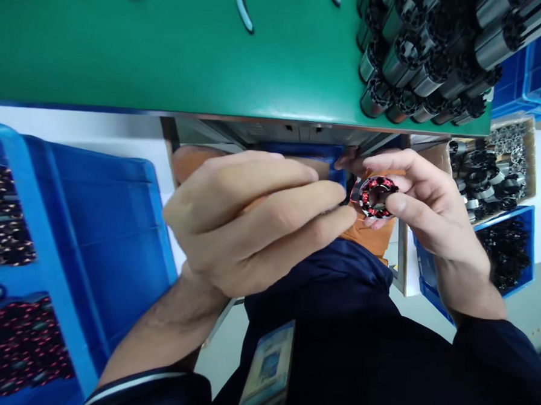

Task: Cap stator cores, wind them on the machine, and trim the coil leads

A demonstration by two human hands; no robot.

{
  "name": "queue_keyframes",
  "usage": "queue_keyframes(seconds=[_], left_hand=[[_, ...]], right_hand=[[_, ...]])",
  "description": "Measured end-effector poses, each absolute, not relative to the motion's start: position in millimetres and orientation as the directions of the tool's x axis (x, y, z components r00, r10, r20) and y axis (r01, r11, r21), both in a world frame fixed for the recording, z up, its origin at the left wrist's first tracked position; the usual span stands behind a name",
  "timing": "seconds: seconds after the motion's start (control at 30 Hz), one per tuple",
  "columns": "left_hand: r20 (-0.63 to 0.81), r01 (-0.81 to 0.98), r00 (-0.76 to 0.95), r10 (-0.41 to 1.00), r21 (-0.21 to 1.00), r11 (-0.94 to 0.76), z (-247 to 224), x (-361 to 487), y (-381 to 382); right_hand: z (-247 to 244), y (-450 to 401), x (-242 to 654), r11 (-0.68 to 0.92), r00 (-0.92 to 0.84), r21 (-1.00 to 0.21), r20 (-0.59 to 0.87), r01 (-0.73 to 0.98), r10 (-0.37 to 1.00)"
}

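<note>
Between the thumb and fingers of my right hand [427, 195] is a small motor stator [365, 198], its round open end facing up. Red wire windings and black insulation show around its ring. My left hand [260, 220] is closed, with its back toward the camera and its fingers pressed together. Its fingertips are right beside the stator; whether they touch it I cannot tell. The left thumb and anything pinched in those fingers are hidden. Both hands are in front of the bench edge, above my lap.
Many bare stator cores [405, 58] stand on the green bench [169, 52], near plier handles [243, 7]. At left, a blue bin [101, 230] adjoins wound stators [18, 340]. A carton [529, 155] of metal parts and a blue crate [528, 252] of black pieces are at right.
</note>
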State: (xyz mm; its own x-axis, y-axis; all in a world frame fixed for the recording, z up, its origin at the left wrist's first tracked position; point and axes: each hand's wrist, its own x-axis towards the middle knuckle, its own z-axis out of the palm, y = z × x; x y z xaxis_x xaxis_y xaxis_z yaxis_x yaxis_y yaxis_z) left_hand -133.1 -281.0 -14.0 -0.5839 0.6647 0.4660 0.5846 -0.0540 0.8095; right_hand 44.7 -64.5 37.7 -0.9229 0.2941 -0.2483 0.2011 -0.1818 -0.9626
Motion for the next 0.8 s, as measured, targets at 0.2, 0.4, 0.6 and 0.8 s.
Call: queue_keyframes(seconds=[0.2, 0.4, 0.6, 0.8], left_hand=[[0.547, 0.725, -0.311, 0.778, 0.665, -0.178, -82, -108, -261], [0.292, 0.2, -0.723, 0.627, 0.956, -0.215, -66, -104, -249], [0.117, -0.077, -0.715, 0.689, 0.967, -0.244, -58, -94, -237], [-0.161, -0.378, -0.686, 0.71, 0.912, -0.158, -75, -97, -245]], right_hand=[[25, -56, 58, -0.107, -0.917, -0.994, -0.054, 0.012, 0.395], [22, -72, 52, 0.074, -0.884, -0.99, -0.073, 0.12, 0.462], [11, -74, 44, -0.01, -0.906, -0.999, -0.049, 0.049, 0.42], [11, -73, 47, -0.054, -0.916, -0.991, -0.137, 0.125, 0.378]])
